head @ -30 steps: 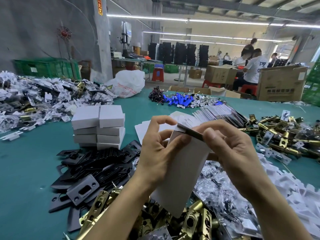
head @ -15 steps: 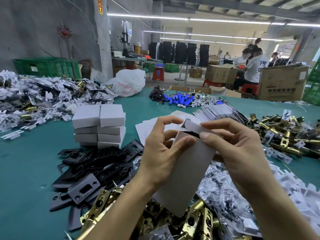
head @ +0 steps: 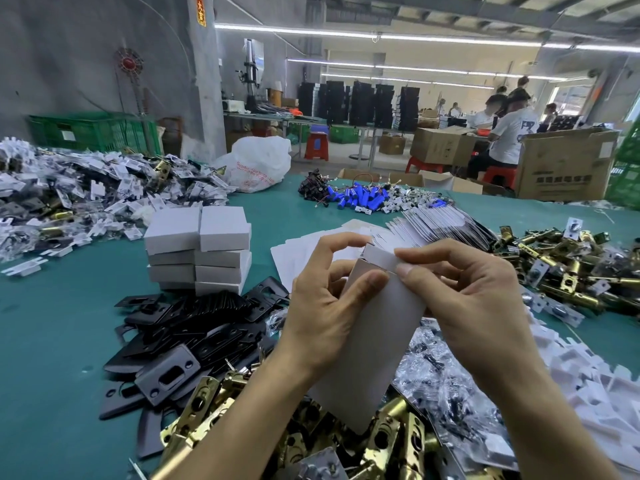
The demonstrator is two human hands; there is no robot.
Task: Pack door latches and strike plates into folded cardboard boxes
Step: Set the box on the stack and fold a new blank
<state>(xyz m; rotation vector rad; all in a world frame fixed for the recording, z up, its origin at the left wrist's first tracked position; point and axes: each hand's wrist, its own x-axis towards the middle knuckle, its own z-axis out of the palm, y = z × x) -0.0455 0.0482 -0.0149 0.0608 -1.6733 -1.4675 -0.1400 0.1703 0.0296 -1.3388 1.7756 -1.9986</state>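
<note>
While in L hand [head: 322,317] & R hand [head: 478,306], grey box [head: 374,341], flap [head: 381,259] ajar.

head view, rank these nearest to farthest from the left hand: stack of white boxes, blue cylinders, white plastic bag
From the left hand gripping the cardboard box:
1. stack of white boxes, just to its left.
2. blue cylinders, ahead at mid-table.
3. white plastic bag, at the far table edge.

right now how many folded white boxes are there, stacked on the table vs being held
stacked boxes: 8, two columns of 4
held box: 1
total: 9
</note>
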